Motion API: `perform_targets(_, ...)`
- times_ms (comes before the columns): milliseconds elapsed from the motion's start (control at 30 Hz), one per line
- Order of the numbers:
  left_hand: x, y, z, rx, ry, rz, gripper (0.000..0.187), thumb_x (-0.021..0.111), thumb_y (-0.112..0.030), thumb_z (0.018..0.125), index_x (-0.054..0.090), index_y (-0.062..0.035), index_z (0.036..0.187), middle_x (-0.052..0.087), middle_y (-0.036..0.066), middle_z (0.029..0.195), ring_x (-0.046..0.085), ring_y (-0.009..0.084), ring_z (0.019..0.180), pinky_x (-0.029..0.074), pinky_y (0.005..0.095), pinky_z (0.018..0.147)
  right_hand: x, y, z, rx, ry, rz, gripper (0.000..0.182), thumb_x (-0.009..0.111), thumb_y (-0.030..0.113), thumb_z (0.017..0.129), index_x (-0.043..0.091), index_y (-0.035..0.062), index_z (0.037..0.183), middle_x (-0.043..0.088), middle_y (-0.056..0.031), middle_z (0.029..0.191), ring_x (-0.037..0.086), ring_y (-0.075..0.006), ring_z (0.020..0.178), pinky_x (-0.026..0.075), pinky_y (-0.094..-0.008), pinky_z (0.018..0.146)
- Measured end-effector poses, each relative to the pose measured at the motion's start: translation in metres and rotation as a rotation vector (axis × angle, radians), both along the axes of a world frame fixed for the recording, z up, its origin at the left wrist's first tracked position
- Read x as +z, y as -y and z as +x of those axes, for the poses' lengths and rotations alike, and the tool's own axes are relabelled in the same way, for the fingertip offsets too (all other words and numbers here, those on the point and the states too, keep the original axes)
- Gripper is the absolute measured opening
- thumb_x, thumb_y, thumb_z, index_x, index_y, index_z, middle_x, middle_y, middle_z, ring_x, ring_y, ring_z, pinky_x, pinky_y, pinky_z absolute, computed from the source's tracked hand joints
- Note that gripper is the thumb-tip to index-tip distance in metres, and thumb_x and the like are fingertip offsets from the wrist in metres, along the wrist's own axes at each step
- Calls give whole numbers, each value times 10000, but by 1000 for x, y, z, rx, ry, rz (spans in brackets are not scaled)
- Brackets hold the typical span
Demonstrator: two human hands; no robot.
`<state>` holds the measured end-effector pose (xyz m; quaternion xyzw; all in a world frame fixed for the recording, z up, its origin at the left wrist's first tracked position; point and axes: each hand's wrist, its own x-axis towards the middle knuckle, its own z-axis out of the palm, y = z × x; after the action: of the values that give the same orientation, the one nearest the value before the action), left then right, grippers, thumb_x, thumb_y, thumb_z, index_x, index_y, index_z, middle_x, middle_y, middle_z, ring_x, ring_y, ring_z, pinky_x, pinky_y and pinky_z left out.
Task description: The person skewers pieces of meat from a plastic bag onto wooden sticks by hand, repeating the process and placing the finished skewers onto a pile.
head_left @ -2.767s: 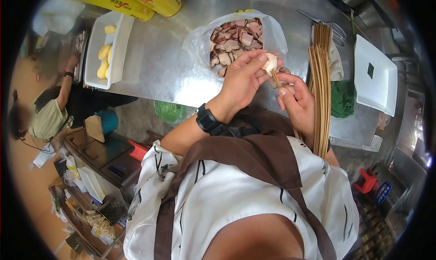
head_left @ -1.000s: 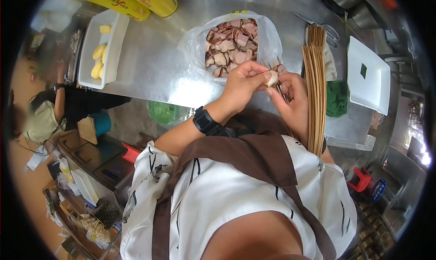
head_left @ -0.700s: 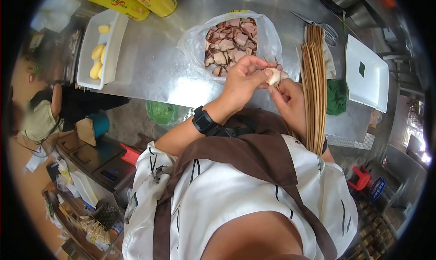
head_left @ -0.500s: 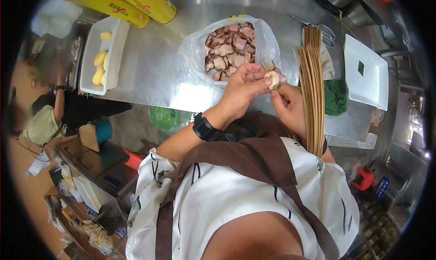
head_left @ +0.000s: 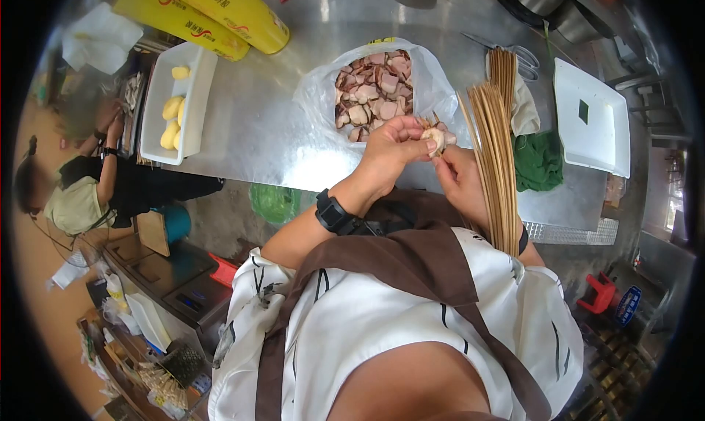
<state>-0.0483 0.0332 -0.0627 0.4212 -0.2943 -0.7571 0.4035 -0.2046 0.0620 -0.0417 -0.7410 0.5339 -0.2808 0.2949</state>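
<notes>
My left hand (head_left: 389,153) is closed, its thumb and fingers pinching a pale piece of meat (head_left: 436,137). Thin stick tips poke up beside that piece. Just below it, my right hand (head_left: 463,182) is closed with its thumb near the meat; thin skewers appear to run into its grip, though the fingers hide most of them. A long bundle of bamboo skewers (head_left: 493,167) stands along my right hand and forearm; what holds it is hidden. Beyond my hands, an open clear plastic bag (head_left: 433,72) holds sliced meat (head_left: 376,87) with dark edges.
On the metal table (head_left: 257,120) are a white tray (head_left: 197,112) with yellow pieces, yellow film boxes (head_left: 220,9), another skewer bundle (head_left: 502,76), scissors (head_left: 525,62), a green cloth (head_left: 540,160) and a white tray (head_left: 593,116). Another person (head_left: 81,193) is at left.
The view has shifted slightly, so the table things sit lower. Both hands stay together at the piece of meat. The skewer bundle's upper end leans further left.
</notes>
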Motion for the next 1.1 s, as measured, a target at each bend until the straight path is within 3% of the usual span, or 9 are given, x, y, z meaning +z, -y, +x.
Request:
perform_targets(100, 0, 3, 2, -36, 10, 17, 274, 619, 1, 775, 502, -16, 1023, 581, 76, 955, 583, 143, 853, 507, 275, 739, -5, 1, -1, -34, 71, 3, 134, 578, 98, 814, 488, 17, 758, 393, -6, 536, 345, -96, 451, 291, -272, 432)
perform_targets(267, -4, 6, 3, -75, 106, -83, 365, 651, -27, 756, 484, -12, 1080, 524, 52, 962, 571, 122, 839, 482, 241, 703, 9, -1, 2, -115, 162, 16, 161, 635, 117, 762, 492, 46, 742, 410, -42, 559, 395, -145, 478, 323, -293, 441)
perform_targets(367, -11, 10, 0, -97, 351, -158, 454, 684, -60, 734, 462, -22, 1128, 470, 44, 993, 536, 99, 814, 455, 214, 679, 12, -1, 2, 89, 201, 44, 103, 601, 85, 791, 519, 33, 756, 449, -26, 571, 442, -126, 516, 344, -269, 483)
perform_targets(433, -5, 16, 5, -139, 435, -195, 516, 705, -88, 721, 444, -31, 1162, 439, 36, 1017, 499, 95, 806, 439, 212, 708, 9, 2, 1, 191, 129, -103, 88, 611, 85, 776, 544, 30, 760, 505, -74, 614, 503, -203, 542, 381, -310, 510)
perform_targets(500, 6, 19, 8, -35, 749, -624, 536, 719, -121, 712, 447, -35, 1166, 442, 32, 1024, 482, 104, 808, 428, 226, 738, 8, 2, 1, 178, 132, -87, 92, 614, 87, 771, 547, 24, 768, 527, -98, 643, 521, -245, 566, 394, -344, 527)
perform_targets(567, 31, 23, 7, -61, 786, -711, 481, 682, -119, 756, 447, -35, 1168, 473, 51, 1061, 501, 119, 855, 426, 243, 763, 9, 2, 3, 170, 129, -98, 91, 612, 86, 773, 550, 22, 759, 529, -96, 632, 528, -245, 572, 398, -345, 529)
perform_targets(633, 41, 29, 1, -198, 127, -477, 353, 624, -93, 806, 471, -22, 1116, 542, 73, 1026, 542, 127, 870, 441, 242, 747, 12, 1, 5, 172, 99, -77, 90, 610, 92, 776, 558, 20, 768, 540, -100, 637, 542, -247, 584, 408, -345, 536)
perform_targets(833, 51, 37, -15, -220, 5, -254, 190, 598, -77, 822, 509, 8, 967, 608, 62, 845, 590, 106, 726, 464, 211, 624, 16, 1, 5, 157, 59, 3, 97, 604, 111, 786, 586, 16, 795, 575, -112, 650, 584, -252, 616, 440, -344, 563)
perform_targets(1100, 40, 37, -12, -219, -115, -202, 125, 573, -39, 827, 502, -21, 928, 601, 74, 881, 601, 142, 796, 479, 239, 693, 9, 1, 4, 133, 24, 7, 96, 603, 107, 789, 591, 16, 815, 578, -110, 654, 580, -236, 612, 443, -325, 572)
